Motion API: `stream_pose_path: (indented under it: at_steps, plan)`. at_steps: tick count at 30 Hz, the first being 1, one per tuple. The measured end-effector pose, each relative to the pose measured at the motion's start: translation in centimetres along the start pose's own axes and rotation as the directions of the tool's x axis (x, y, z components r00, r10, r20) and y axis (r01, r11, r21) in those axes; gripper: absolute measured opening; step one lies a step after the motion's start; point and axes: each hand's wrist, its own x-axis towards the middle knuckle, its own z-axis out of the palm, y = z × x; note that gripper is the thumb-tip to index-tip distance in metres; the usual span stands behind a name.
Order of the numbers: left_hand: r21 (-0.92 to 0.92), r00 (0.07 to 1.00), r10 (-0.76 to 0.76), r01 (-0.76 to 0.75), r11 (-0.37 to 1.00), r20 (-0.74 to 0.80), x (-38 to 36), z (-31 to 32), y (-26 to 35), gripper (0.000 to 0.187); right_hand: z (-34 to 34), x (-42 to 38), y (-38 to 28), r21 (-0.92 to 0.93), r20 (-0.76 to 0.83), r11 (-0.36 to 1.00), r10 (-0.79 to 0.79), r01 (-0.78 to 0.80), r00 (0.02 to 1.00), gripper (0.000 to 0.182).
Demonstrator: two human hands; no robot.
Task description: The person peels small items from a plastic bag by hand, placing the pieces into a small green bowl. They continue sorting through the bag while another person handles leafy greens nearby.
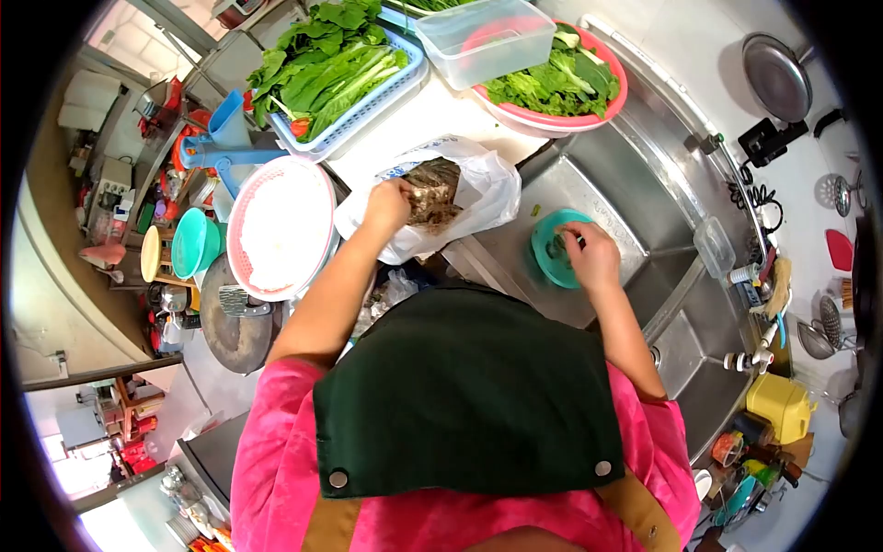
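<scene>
My left hand (391,204) reaches into a white plastic bag (492,189), its fingers closed at the edge of a brown, dried, leafy-looking bundle (432,191). To the right, my right hand (593,255) is over a small teal bowl (548,267) in the steel sink. Its thumb and fingers are pinched together just inside the bowl, close to a small dark greenish clump (556,245). I cannot tell what lies between those fingertips.
Beyond the bag stand a blue basket of leafy greens (354,78), a clear plastic tub (486,46) and a red basin of greens (575,87). A pink-rimmed white colander (280,225) is at the left. The double sink (635,189) spans the right.
</scene>
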Motion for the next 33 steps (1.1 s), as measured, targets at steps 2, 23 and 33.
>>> stream_pose_path:
  at_steps: [2,23,33]
  plan:
    - [0.194,0.989,-0.111,0.091,0.977,0.097,2.3,1.9,-2.6,0.017,-0.8,-0.1,1.2,-0.205,0.022,0.973,0.110,-0.103,0.994,0.029]
    - [-0.544,0.994,-0.044,0.092,0.834,0.100,-2.9,-2.5,2.0,0.006,3.0,4.7,-9.9,0.535,0.100,0.757,-0.498,0.376,0.861,0.017]
    - [-0.425,0.928,0.327,-0.372,0.825,-0.177,-4.9,-5.2,2.7,0.012,9.8,8.4,-10.6,0.331,0.361,0.862,-0.492,0.384,0.792,0.022]
